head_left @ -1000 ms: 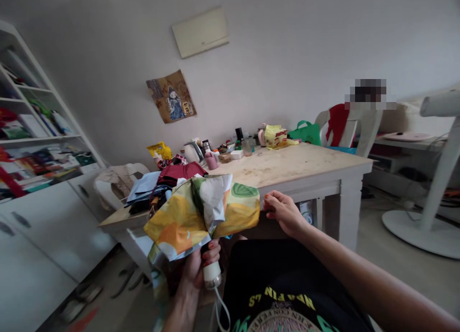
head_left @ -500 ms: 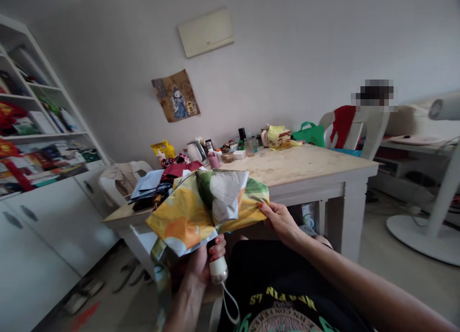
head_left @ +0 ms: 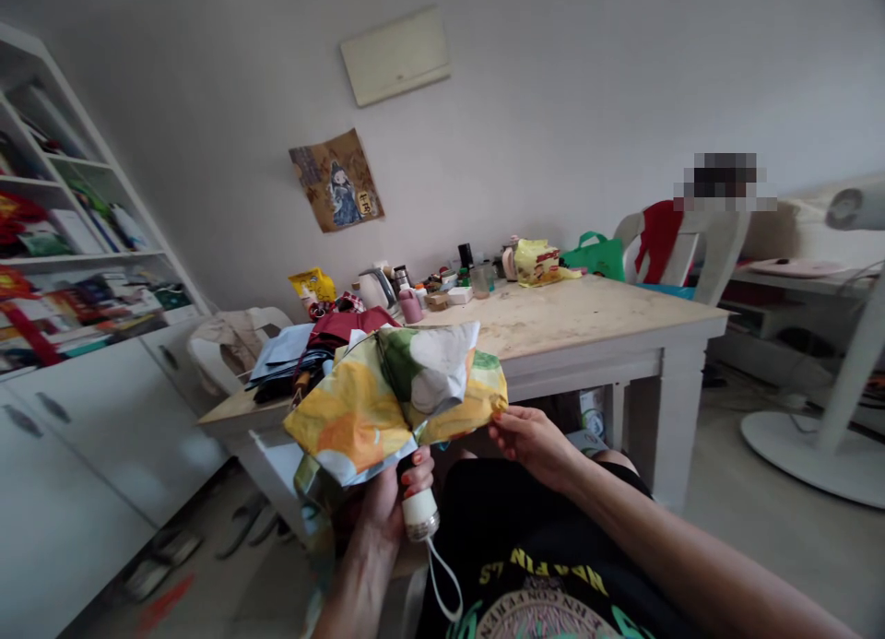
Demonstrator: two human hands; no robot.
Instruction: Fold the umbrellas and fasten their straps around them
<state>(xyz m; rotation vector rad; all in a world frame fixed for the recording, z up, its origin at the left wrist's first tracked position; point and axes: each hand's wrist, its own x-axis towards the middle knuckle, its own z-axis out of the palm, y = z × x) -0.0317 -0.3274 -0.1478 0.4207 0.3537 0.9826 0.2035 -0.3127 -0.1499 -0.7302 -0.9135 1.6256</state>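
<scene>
A folding umbrella with a yellow, green and white patterned canopy is in front of me, its cloth loose and partly spread in folds. My left hand is wrapped round it just above the white handle, from which a white wrist strap hangs. At the canopy's right edge, my right hand pinches a corner of the cloth between thumb and fingers. A loose flap of the same cloth dangles at the left. The umbrella's shaft is mostly hidden under the canopy.
Beyond the umbrella stands a wooden table holding a kettle, a pink bottle, folded dark-red and blue umbrellas or cloths, and a green bag. Shelves stand left; a white fan and a person sitting are right.
My right hand has drawn the pinched canopy edge slightly down and to the left. My left hand keeps its hold near the handle.
</scene>
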